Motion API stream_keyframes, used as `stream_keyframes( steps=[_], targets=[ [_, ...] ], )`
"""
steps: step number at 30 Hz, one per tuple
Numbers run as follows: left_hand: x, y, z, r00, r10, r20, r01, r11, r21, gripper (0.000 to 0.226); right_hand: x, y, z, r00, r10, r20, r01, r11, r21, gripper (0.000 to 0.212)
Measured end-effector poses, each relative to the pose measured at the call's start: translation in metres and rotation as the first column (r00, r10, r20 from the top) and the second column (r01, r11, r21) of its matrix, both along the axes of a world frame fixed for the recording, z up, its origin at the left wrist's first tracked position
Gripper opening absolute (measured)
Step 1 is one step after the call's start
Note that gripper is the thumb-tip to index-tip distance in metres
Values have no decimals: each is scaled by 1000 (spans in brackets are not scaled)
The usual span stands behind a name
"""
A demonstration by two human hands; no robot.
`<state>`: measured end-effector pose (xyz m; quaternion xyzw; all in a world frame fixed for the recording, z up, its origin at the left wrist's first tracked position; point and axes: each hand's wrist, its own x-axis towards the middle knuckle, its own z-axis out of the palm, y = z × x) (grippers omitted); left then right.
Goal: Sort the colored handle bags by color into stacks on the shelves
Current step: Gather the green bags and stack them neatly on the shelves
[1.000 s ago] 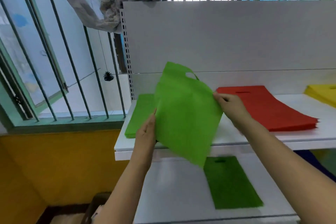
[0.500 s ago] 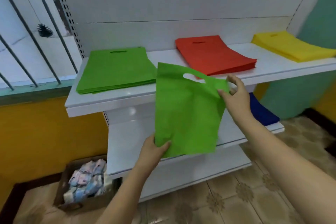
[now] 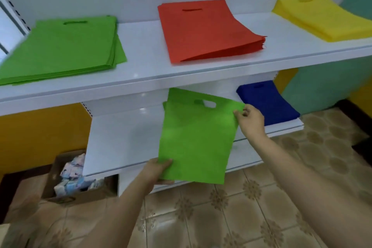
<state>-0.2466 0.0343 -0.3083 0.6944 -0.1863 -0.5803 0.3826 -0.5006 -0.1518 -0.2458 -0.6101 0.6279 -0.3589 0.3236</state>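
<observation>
over the lower shelf, my left hand pinches the bottom-left corner of the green bag, thumb on top, fingers curled beneath. my right hand pinches its top-right corner at 2 o'clock, thumb and forefinger closed on the edge. the bag hangs flat, tilted, its handle cutout toward 12 o'clock, covering a second green bag beneath. bare shelf surface lies open at 9 o'clock of the bag; the blue stack sits at 2 o'clock. on the upper shelf: green stack, red stack, yellow stack. no readable writing.
</observation>
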Motion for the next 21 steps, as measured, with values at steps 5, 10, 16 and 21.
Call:
stream_keyframes(
  steps=[5,10,16,21],
  targets=[
    [-22,-14,-39,994,64,84,-66,998,20,20,-13,-43,-37,964,191,-183,-184,981,57,33],
    [-26,-31,-71,987,142,77,-148,986,82,18,6,-83,-77,960,235,-151,-201,957,208,16],
    [-18,-82,-107,982,184,-48,-177,976,130,26,43,-126,-107,955,185,-230,-108,944,313,14],
    [-7,-139,-121,959,248,-136,-230,963,139,26,77,-170,-117,981,185,-59,-173,969,176,35]
  ],
)
